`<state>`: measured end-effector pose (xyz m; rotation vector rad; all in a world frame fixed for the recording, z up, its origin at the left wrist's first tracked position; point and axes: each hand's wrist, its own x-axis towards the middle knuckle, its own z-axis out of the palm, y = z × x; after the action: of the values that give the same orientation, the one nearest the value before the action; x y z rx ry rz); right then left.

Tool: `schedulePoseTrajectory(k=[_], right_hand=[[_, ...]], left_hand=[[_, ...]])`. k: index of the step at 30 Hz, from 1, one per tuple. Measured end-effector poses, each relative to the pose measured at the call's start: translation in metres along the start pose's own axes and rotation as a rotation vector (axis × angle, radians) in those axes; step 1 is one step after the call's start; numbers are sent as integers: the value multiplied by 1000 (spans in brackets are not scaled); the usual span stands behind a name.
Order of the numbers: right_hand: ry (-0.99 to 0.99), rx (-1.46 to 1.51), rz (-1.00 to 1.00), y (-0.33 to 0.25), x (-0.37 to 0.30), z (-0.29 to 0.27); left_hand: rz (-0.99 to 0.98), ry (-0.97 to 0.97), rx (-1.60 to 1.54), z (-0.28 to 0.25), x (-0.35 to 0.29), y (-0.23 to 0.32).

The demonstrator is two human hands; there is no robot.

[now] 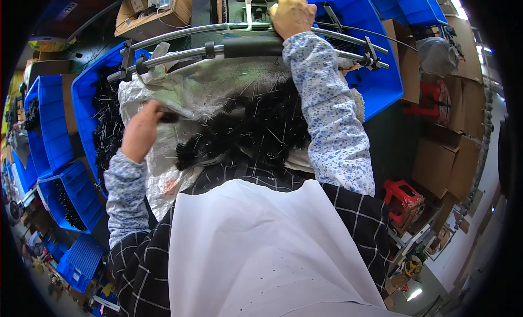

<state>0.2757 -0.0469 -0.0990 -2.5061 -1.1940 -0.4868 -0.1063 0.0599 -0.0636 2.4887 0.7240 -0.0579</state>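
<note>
Many small black twisted-wire brushes [261,123], some with wire loops at their ends, lie heaped on a white woven sack [158,178] across my lap. Left of the heap, my left hand [143,130] is closed with its fingertips on a small black brush [169,118], partly hidden and slightly blurred. Farther off, my right hand [293,14] is closed at the machine [256,11], beside a pale green metal bracket [249,14]. What its fingers hold there is hidden. Below the right hand runs a curved metal rail [190,32] with a dark padded sleeve [253,46].
Blue bins stand close on the left [81,93] and right [381,88]; the left one holds more black brushes. Smaller blue crates [73,200] sit farther left. Cardboard boxes [436,164] and a red stool [400,202] are on the right.
</note>
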Motion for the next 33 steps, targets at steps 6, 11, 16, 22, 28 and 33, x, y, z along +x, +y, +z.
schedulePoseTrajectory(k=[6, 11, 16, 22, 28, 33], right_hand=[[-41, 17, 18, 48, -1, 1], [-130, -108, 64, 78, 31, -17], [-229, -97, -177, 105, 41, -43], [77, 104, -200, 76, 9, -112], [-598, 638, -186, -68, -71, -146], [-201, 214, -125, -20, -36, -88]], left_hand=[[-22, 297, -495, -65, -7, -2], [164, 214, -617, -61, 18, 29], [251, 119, -607, -47, 40, 68], [356, 227, -535, -16, 61, 96], [427, 464, -638, 10, 70, 119], [113, -75, -549, -9, 15, 67]])
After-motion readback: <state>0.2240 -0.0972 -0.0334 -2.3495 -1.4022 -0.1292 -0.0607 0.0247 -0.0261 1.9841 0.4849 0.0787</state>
